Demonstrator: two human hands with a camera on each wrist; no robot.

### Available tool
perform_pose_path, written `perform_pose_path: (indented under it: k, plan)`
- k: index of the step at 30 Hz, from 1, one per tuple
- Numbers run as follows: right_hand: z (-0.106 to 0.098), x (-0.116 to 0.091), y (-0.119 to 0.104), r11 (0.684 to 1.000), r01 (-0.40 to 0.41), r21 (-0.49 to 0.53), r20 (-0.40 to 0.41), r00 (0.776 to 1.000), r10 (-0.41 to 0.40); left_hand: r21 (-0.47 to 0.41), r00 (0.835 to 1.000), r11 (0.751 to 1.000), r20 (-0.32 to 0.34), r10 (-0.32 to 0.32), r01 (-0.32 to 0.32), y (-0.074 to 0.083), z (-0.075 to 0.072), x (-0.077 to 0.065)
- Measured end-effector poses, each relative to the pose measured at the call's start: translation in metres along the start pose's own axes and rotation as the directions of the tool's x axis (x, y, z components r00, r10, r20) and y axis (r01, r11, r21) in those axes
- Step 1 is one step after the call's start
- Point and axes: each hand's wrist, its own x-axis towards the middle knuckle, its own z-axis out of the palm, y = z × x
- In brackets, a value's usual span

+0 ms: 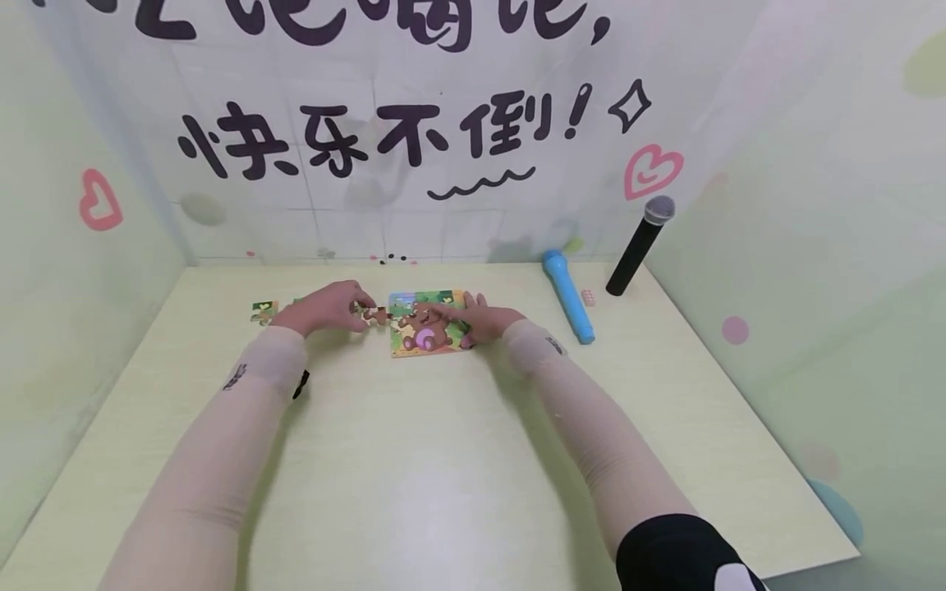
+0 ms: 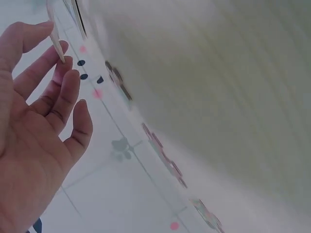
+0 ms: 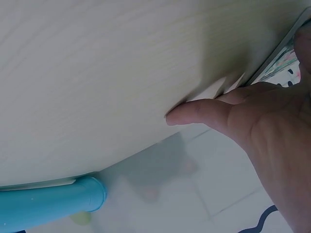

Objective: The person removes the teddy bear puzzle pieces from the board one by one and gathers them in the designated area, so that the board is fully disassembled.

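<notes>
A jigsaw puzzle with a brown bear picture [image 1: 427, 335] lies flat on the table, its left part showing some gaps. Thumb and fingers of my left hand [image 1: 332, 308] pinch a puzzle piece [image 1: 379, 315] just off the puzzle's left edge. From the left wrist, that piece [image 2: 57, 44] appears edge-on as a thin sliver. Over the puzzle's right side rests my right hand [image 1: 485, 321], fingers extended onto the picture. In the right wrist view, one fingertip [image 3: 175, 116] of it reaches down to the tabletop.
Loose puzzle pieces [image 1: 264, 309] lie left of the left hand, partly hidden by it. On the right are a blue toy microphone [image 1: 568, 297], a small pink block [image 1: 588, 297] and an upright black microphone [image 1: 634, 256]. Printed walls [image 1: 473, 230] border the table's back and sides.
</notes>
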Motion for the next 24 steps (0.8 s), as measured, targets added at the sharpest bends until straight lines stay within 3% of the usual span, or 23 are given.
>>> perform_pose_path:
  k: [11,24]
  plan:
    - [-0.002,-0.002,0.0,0.999,-0.034,-0.018,0.015,0.999,0.035,-0.01,1.0,1.0,-0.017,-0.017,0.017,-0.022,-0.002,-0.025]
    - [-0.002,-0.002,-0.002,0.998,-0.032,-0.051,0.016,0.999,0.033,-0.007,0.999,1.0,0.03,-0.03,0.03,-0.027,-0.001,-0.043]
